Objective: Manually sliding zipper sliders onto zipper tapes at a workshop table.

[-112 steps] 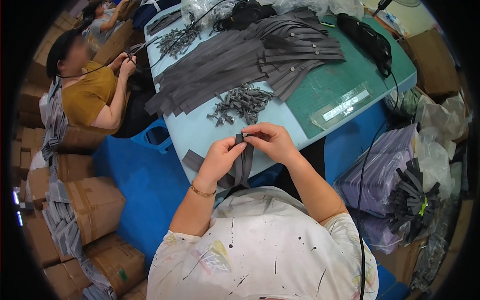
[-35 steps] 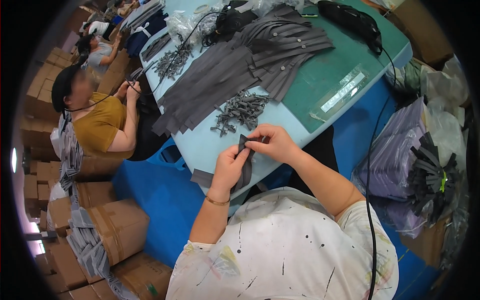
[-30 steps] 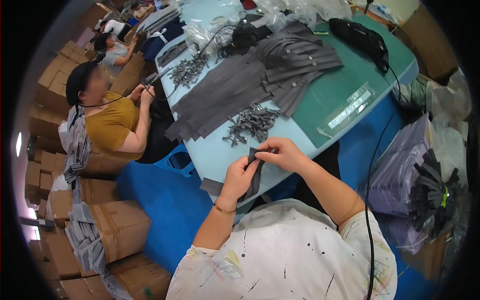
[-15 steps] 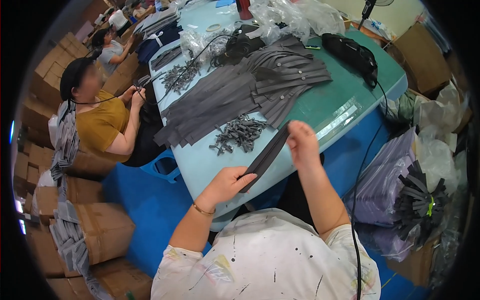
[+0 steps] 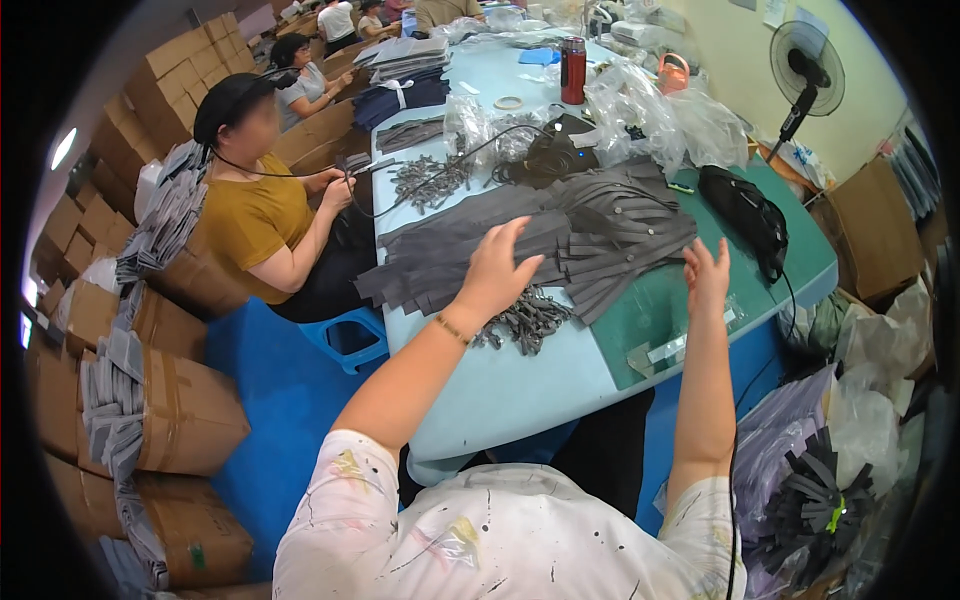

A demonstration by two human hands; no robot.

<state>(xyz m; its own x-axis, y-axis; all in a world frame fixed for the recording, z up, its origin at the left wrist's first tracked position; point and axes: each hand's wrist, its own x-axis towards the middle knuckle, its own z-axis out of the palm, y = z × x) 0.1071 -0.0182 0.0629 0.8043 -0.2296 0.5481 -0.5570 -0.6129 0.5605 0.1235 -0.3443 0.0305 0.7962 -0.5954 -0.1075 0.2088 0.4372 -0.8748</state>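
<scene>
My left hand [image 5: 497, 268] reaches over the near edge of a wide spread of dark grey fabric strips [image 5: 450, 240], thumb and fingers apart and nothing visible in it. Beneath and beside it lies a heap of small grey pieces with metal-looking ends [image 5: 535, 322], partly hidden by the hand. To the right, my right hand [image 5: 708, 275] is raised with fingers spread, near the ends of a fanned stack of the same strips [image 5: 625, 235]. Round silver studs show in a row on that stack. No strip is seen in either hand.
A co-worker in a mustard top [image 5: 255, 235] sits at the table's left side. Farther back stand a red flask [image 5: 573, 72] and clear plastic bags [image 5: 640, 105]. A black pouch [image 5: 742, 215] lies right, beyond it a fan [image 5: 805, 75]. Cartons [image 5: 190, 410] flank the left.
The dark strip held between both hands is out of them. My left hand has moved forward over the pile; my right hand has shifted right and its fingers have spread. The view has tilted up.
</scene>
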